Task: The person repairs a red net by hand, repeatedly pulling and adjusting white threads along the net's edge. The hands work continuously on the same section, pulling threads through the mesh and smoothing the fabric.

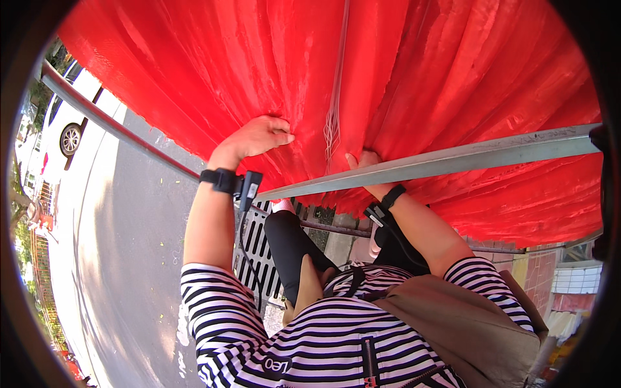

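Observation:
A large red pleated cloth (213,64) with a shiny, streaked surface hangs in front of me and fills the upper view. My left hand (264,136) is against it, left of a seam, its fingers curled together on the cloth. My right hand (366,159) is lower and to the right, thumb and bent fingers closed at a fold; a metal bar partly covers it. Loose pale threads (332,132) dangle along the seam between both hands. The grey square metal bar (466,154) slants across in front of the cloth, over my right wrist.
A thin metal rail (123,129) curves along the left. Below lie a slotted drain grate (255,242) and the grey road (145,258). A white car (81,110) stands at the far left. Black wrist straps with small devices are on both my arms, with a cable (249,258) hanging from the left one.

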### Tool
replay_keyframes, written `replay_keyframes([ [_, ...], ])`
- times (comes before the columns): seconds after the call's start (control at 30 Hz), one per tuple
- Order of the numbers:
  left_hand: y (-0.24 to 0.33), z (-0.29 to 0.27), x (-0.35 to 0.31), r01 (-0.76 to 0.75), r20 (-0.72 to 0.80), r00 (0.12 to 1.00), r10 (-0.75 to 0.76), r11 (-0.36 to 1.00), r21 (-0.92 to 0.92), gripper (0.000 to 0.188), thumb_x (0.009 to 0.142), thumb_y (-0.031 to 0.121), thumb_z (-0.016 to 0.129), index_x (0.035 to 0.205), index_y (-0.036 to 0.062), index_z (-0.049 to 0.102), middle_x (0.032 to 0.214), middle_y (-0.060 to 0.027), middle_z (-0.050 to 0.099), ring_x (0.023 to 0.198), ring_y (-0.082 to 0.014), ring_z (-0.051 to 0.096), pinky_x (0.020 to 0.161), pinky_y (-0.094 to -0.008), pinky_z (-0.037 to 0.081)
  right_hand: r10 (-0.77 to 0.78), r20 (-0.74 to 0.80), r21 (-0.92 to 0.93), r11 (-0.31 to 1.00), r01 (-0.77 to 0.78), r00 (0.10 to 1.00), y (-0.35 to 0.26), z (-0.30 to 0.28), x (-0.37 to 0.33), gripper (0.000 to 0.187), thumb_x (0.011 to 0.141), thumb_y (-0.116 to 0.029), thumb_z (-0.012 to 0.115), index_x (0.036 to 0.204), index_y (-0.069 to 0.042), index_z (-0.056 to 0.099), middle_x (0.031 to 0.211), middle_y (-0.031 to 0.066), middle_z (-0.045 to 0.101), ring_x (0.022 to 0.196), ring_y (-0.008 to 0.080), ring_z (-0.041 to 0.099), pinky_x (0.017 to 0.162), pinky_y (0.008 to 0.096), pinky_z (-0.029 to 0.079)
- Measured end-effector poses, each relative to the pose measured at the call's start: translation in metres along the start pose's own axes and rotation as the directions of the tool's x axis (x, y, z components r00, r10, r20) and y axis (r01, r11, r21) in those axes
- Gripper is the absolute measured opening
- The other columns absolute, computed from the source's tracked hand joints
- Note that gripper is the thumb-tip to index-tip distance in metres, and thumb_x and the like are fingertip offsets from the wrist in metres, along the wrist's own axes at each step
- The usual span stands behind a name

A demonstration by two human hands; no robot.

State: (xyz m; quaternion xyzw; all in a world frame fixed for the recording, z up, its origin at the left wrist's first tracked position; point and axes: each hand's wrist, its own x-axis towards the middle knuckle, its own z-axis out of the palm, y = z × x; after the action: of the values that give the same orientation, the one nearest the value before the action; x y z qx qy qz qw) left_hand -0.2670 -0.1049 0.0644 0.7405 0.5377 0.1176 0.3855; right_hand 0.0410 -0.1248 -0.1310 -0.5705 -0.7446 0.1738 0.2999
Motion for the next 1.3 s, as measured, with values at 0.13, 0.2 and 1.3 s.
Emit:
replay_keyframes([
  [0.13, -0.011, -0.002, -0.066, -0.084, -0.239, 0.971, -0.002, 0.934, -0.347, 0.023, 0.100, 0.015, 0.066, 0.116, -0.0014, 0.070, 0.105, -0.0053, 0.074, 0.102, -0.0131, 0.066, 0.094, -0.0287, 0.052, -0.164, -0.177, -0.146, 0.979, 0.139, 0.970, -0.002, -0.003, -0.011, 0.043, 0.097, -0.041, 0.065, 0.072, -0.006, 0.062, 0.062, 0.0206, 0.059, 0.057, 0.0399, 0.060, 0.053, 0.0504, 0.045],
  [0.2, -0.015, 0.010, -0.107, -0.135, -0.357, 0.933, -0.042, 0.881, -0.454, 0.022, 0.100, 0.014, 0.065, 0.114, -0.0028, 0.070, 0.101, -0.0056, 0.074, 0.099, -0.0126, 0.066, 0.092, -0.0293, 0.052, -0.293, -0.212, -0.181, 0.949, 0.257, 0.932, -0.004, -0.004, -0.017, 0.045, 0.097, -0.041, 0.065, 0.067, -0.008, 0.059, 0.058, 0.0169, 0.055, 0.052, 0.0368, 0.056, 0.050, 0.0488, 0.041],
  [1.3, -0.062, 0.219, 0.052, 0.150, -0.551, 0.824, -0.132, 0.989, -0.013, 0.046, 0.096, 0.050, 0.062, 0.086, 0.0054, 0.070, 0.082, -0.0259, 0.068, 0.080, -0.0456, 0.067, 0.069, -0.0513, 0.052, -0.069, -0.060, -0.041, 0.997, 0.066, 0.996, 0.005, -0.015, -0.038, 0.020, 0.094, -0.015, 0.059, 0.096, 0.003, 0.066, 0.096, 0.0283, 0.067, 0.098, 0.0463, 0.063, 0.084, 0.0527, 0.050],
])
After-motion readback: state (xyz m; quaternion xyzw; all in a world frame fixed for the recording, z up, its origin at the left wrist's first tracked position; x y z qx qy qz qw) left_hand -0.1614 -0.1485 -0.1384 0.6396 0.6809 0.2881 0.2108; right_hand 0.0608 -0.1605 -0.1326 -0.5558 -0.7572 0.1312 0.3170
